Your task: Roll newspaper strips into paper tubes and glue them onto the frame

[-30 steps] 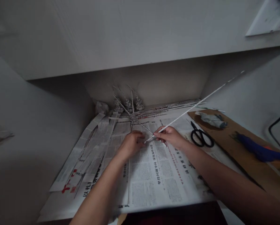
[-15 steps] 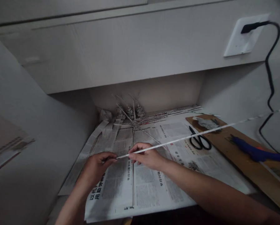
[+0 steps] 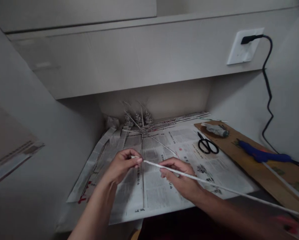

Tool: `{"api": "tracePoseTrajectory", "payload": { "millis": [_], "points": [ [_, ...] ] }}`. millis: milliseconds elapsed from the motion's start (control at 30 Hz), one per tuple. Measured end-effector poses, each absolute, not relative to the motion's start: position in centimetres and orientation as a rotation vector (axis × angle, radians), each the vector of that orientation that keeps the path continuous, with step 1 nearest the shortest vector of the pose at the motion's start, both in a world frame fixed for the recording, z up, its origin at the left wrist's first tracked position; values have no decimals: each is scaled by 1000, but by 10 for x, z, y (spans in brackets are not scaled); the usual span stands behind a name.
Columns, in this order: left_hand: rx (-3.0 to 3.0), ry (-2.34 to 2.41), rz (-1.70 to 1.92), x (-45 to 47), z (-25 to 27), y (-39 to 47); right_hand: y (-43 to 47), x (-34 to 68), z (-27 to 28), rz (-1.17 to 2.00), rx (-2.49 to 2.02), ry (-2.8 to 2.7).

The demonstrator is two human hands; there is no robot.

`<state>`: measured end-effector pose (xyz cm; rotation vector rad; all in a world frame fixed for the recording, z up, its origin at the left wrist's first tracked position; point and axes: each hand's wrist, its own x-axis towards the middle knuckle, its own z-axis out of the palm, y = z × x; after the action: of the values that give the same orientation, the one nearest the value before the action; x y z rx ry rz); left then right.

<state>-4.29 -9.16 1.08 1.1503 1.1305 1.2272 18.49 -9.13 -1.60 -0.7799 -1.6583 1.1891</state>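
A long, thin white rolled paper stick [image 3: 214, 183] runs from my left hand across my right hand and off toward the lower right. My left hand [image 3: 128, 163] pinches it near its end, and a short tip pokes out past the fingers. Thumb and fingers of my right hand [image 3: 180, 175] close round the stick a little further along. Both hands are above a spread newspaper [image 3: 154, 200]. Beyond them sits a woven paper piece [image 3: 143, 130] with several spokes radiating from its centre.
Black-handled scissors [image 3: 208, 146] lie on the newspaper's right side. A brown board [image 3: 271, 176] holds a blue glue gun [image 3: 261, 155] and a crumpled wrapped bundle [image 3: 215, 129]. Paper sticks [image 3: 179, 119] and small woven cones [image 3: 138, 119] are at the back. A black cord [image 3: 269, 90] hangs from the socket.
The stick's far end has swung down from upper right to lower right. My right hand has shifted right and away from my left hand, which has moved slightly up and right.
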Motion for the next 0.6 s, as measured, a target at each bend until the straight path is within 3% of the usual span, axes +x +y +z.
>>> {"api": "tracePoseTrajectory", "payload": {
  "millis": [200, 333, 467, 533, 600],
  "points": [
    [706, 857, 1310, 22, -2, -60, -85, 204, -28, 1146, -934, -1328],
    [541, 785, 1353, 56, -3, -48, -84, 209, -33, 1283, -932, -1144],
    [449, 763, 1472, 67, 3, -30, -107, 222, -25, 1414, -979, -1445],
    [400, 758, 1554, 64, 3, -19, -119, 237, -16, 1099, -939, -1922],
    [329, 740, 1622, 59, 0, -9, -122, 256, -11, 534, -955, -2184]
  ]
}}
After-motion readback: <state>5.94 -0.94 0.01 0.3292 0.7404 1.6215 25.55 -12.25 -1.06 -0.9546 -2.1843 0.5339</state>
